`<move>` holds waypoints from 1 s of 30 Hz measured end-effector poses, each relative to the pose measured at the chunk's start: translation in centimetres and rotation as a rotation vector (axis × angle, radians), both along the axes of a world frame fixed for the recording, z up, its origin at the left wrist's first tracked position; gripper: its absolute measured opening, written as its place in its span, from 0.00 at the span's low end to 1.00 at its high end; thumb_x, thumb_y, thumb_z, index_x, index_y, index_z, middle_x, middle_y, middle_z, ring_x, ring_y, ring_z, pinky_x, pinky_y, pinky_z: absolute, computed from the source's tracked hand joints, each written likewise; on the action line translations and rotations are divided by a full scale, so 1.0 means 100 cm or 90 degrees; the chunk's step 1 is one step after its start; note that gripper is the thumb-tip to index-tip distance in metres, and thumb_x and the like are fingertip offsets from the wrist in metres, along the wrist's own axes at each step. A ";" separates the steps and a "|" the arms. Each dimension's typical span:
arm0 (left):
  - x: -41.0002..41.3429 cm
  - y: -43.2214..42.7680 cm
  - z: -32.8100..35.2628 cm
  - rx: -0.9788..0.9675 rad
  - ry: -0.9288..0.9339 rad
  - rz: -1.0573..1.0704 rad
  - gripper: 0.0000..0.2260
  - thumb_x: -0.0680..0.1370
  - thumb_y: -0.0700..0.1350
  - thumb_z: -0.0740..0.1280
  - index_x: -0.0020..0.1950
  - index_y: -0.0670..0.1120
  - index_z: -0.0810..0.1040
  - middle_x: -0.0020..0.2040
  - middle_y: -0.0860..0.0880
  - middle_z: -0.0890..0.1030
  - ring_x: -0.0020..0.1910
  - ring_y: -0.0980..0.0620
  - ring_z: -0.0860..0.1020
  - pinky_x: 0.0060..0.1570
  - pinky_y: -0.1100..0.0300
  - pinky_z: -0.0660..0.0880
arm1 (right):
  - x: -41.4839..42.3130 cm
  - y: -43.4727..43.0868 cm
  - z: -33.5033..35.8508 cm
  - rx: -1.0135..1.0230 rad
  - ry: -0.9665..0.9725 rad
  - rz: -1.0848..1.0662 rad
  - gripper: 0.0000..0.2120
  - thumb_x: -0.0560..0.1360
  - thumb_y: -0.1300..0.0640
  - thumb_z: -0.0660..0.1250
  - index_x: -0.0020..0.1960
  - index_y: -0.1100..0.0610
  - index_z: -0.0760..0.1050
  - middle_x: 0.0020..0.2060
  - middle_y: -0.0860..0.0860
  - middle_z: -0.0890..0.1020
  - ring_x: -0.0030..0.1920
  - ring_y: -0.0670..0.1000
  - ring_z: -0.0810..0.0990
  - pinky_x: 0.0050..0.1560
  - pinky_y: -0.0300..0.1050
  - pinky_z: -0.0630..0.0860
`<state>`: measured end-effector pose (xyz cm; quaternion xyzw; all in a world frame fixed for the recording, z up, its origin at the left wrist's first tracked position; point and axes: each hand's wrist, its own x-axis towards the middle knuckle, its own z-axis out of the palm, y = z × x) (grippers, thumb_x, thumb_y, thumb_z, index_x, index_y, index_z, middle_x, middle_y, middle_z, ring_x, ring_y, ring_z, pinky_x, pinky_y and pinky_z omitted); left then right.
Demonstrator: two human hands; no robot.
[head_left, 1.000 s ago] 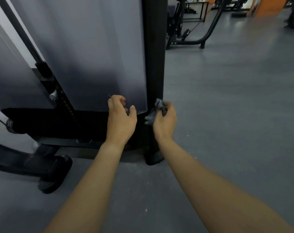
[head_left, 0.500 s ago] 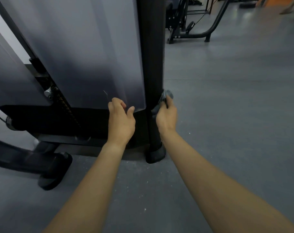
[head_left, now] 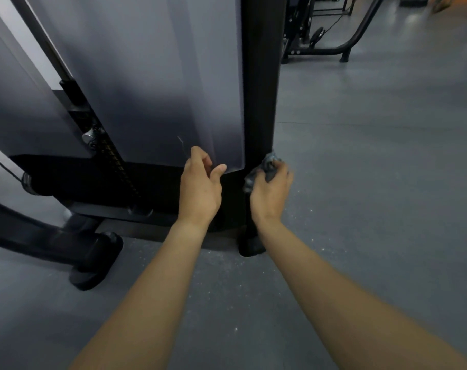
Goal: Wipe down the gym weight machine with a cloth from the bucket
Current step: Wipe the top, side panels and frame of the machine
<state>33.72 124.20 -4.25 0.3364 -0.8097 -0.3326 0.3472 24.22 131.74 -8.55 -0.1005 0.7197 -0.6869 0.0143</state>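
Grey cloth (head_left: 267, 166), bunched in the curled fingers of the right hand (head_left: 271, 194), presses against the right side of a black post (head_left: 259, 76) on the weight machine (head_left: 67, 177), low near its foot. The post runs vertically, most of its length rising above that hand. The left hand (head_left: 200, 190) rests at the bottom edge of the grey panel (head_left: 152, 76), fingers loosely curled. Whether they grip it is unclear.

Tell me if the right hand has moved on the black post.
Yes. The right hand slid up the black post, then back down, judged against the lower corner of the grey panel.
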 end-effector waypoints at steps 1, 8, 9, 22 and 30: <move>0.000 -0.002 0.000 0.004 0.000 -0.006 0.09 0.82 0.47 0.69 0.51 0.48 0.68 0.47 0.48 0.76 0.42 0.54 0.75 0.39 0.67 0.69 | 0.004 -0.002 0.011 -0.033 0.038 -0.002 0.14 0.82 0.60 0.66 0.67 0.59 0.71 0.62 0.51 0.73 0.53 0.40 0.72 0.53 0.25 0.68; 0.011 -0.008 0.002 0.057 -0.023 -0.054 0.11 0.80 0.35 0.65 0.51 0.51 0.69 0.49 0.49 0.78 0.44 0.55 0.77 0.40 0.67 0.70 | 0.029 -0.013 0.023 -0.016 0.254 0.071 0.14 0.79 0.64 0.68 0.63 0.59 0.71 0.57 0.54 0.74 0.54 0.47 0.75 0.52 0.28 0.72; 0.013 -0.007 0.002 0.063 -0.031 -0.058 0.10 0.81 0.36 0.65 0.52 0.51 0.69 0.50 0.50 0.78 0.46 0.55 0.77 0.40 0.67 0.70 | 0.030 -0.010 0.011 0.026 0.245 0.092 0.15 0.79 0.64 0.67 0.65 0.59 0.71 0.59 0.54 0.74 0.56 0.48 0.75 0.54 0.30 0.74; 0.027 -0.022 0.011 0.146 0.041 -0.004 0.11 0.77 0.33 0.64 0.56 0.46 0.72 0.52 0.49 0.79 0.45 0.59 0.76 0.38 0.77 0.69 | 0.046 -0.019 0.017 0.069 0.395 0.113 0.24 0.77 0.57 0.71 0.70 0.58 0.68 0.60 0.52 0.70 0.59 0.47 0.72 0.58 0.34 0.73; 0.032 -0.027 -0.004 0.157 -0.029 0.008 0.13 0.78 0.34 0.63 0.59 0.47 0.70 0.60 0.46 0.75 0.46 0.58 0.74 0.36 0.72 0.69 | 0.045 -0.011 -0.010 0.224 0.447 0.185 0.24 0.74 0.68 0.70 0.67 0.58 0.68 0.64 0.55 0.71 0.63 0.57 0.74 0.62 0.58 0.78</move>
